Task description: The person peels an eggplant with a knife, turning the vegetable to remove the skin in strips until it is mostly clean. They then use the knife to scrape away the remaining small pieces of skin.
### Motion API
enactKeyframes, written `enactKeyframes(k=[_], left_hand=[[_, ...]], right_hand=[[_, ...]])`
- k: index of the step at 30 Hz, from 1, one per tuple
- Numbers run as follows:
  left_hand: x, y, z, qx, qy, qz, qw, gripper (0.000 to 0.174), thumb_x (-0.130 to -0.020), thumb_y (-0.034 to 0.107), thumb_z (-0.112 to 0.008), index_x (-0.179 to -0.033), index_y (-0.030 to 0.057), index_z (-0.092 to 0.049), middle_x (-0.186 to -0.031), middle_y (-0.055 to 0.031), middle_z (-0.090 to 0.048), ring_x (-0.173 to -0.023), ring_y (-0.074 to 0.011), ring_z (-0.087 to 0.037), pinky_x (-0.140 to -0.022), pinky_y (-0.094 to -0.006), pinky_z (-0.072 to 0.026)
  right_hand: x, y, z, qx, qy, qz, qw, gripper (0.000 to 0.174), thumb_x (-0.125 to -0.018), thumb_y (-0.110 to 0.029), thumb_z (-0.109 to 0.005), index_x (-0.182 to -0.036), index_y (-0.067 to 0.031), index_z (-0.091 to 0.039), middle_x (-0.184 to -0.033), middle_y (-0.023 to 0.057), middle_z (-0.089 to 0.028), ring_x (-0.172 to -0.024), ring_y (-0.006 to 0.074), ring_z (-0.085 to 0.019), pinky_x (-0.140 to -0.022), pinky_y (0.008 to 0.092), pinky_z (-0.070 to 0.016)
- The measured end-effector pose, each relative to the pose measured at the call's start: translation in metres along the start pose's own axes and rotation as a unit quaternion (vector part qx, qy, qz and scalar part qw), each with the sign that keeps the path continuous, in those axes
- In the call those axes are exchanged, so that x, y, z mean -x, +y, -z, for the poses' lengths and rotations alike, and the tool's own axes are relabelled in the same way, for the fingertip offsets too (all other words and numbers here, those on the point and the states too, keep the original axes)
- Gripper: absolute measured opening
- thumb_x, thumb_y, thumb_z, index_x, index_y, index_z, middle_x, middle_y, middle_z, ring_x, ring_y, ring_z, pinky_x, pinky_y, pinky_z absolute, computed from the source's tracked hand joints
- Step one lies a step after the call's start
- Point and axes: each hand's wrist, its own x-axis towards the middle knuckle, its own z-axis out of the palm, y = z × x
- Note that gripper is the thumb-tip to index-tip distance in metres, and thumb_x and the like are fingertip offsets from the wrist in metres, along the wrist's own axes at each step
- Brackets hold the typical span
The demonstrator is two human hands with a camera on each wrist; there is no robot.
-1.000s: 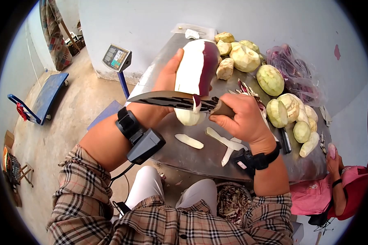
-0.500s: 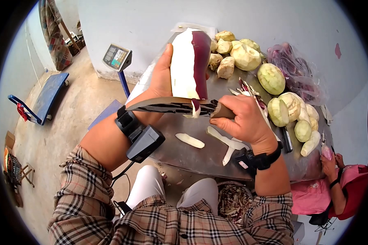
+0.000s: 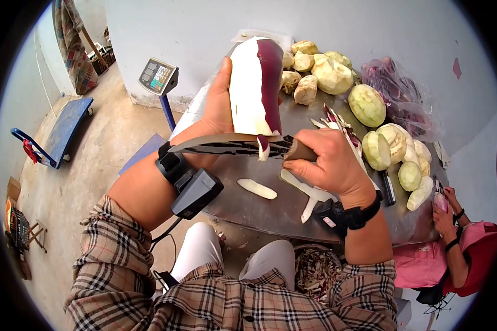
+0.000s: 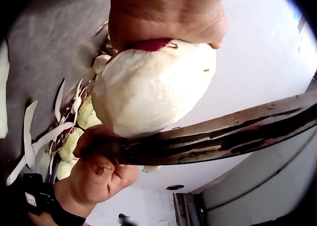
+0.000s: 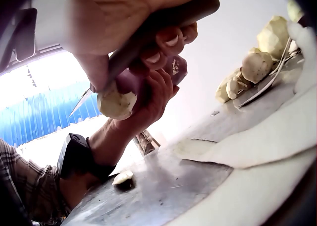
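Note:
My left hand [image 3: 218, 105] grips a big eggplant [image 3: 246, 88] from its left side, tilted up over the table. A broad white band of flesh runs down it beside the remaining purple skin. In the left wrist view the eggplant's peeled end [image 4: 153, 89] is pale and rounded. My right hand [image 3: 337, 163] holds a long knife [image 3: 221, 142] by its handle, fingers wrapped round it. The dark-streaked blade lies crosswise at the eggplant's lower end. A short curl of peel [image 3: 264, 148] clings to the blade near the handle.
Peel strips [image 3: 257, 189] lie on the metal table [image 3: 232, 212]. Several peeled eggplants [image 3: 367, 105] and a plastic bag [image 3: 403, 99] of purple ones stand at the right. A basin of peelings [image 3: 317, 273] sits below the edge. Another person [image 3: 458, 243] works at the right.
The eggplant and my left hand have moved up and away from my body, so its lower end now sits above the blade. My right hand and the knife have hardly moved.

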Motion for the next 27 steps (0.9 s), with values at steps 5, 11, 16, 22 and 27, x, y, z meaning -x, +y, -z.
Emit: enactKeyframes(k=[5, 11, 16, 22, 27], left_hand=[[0.001, 0.0, -0.001, 0.026, -0.012, 0.002, 1.0, 0.07, -0.092, 0.061, -0.024, -0.122, 0.0043, -0.05, -0.095, -0.0154, -0.062, -0.08, -0.0269, -0.061, -0.071, -0.0406, -0.0521], [0.003, -0.001, -0.005, 0.021, 0.018, 0.008, 1.0, 0.069, -0.092, 0.061, -0.026, -0.121, 0.0035, -0.05, -0.095, -0.0164, -0.062, -0.08, -0.0279, -0.062, -0.069, -0.0403, -0.0529], [0.008, 0.001, -0.004, 0.055, -0.026, 0.02, 0.998, 0.067, -0.093, 0.058, -0.027, -0.121, 0.0018, -0.05, -0.095, -0.0169, -0.062, -0.079, -0.0279, -0.063, -0.069, -0.0399, -0.054], [0.004, 0.0, 0.001, 0.046, -0.054, 0.012, 0.997, 0.064, -0.092, 0.06, -0.029, -0.119, 0.007, -0.053, -0.097, -0.0139, -0.064, -0.083, -0.0308, -0.064, -0.069, -0.0452, -0.0541], [0.003, -0.005, -0.001, 0.037, -0.034, 0.02, 0.999, 0.065, -0.092, 0.06, -0.03, -0.121, 0.0067, -0.051, -0.098, -0.0149, -0.063, -0.083, -0.0318, -0.064, -0.07, -0.0449, -0.0539]], right_hand=[[0.0, 0.0, -0.001, 0.003, 0.01, -0.003, 1.0, 0.036, -0.071, -0.036, -0.072, -0.07, -0.0053, -0.054, -0.06, 0.014, -0.055, -0.059, 0.0358, -0.055, -0.053, 0.0411, -0.0431], [0.0, 0.002, -0.001, 0.025, 0.023, 0.012, 0.999, 0.034, -0.071, -0.035, -0.073, -0.072, -0.0053, -0.055, -0.063, 0.0134, -0.056, -0.06, 0.0354, -0.055, -0.056, 0.0401, -0.0436], [0.0, 0.009, 0.001, 0.004, 0.031, -0.006, 1.0, 0.033, -0.071, -0.034, -0.073, -0.074, -0.0048, -0.056, -0.064, 0.0137, -0.056, -0.06, 0.0357, -0.055, -0.056, 0.0396, -0.0437], [-0.001, 0.005, 0.0, 0.01, 0.033, -0.002, 0.999, 0.033, -0.07, -0.033, -0.073, -0.074, -0.0051, -0.056, -0.064, 0.013, -0.056, -0.06, 0.0352, -0.055, -0.056, 0.0395, -0.0435], [-0.002, 0.004, -0.002, 0.026, 0.031, 0.007, 0.999, 0.033, -0.07, -0.033, -0.073, -0.073, -0.0057, -0.055, -0.063, 0.0122, -0.056, -0.06, 0.0349, -0.055, -0.056, 0.0394, -0.0434]])
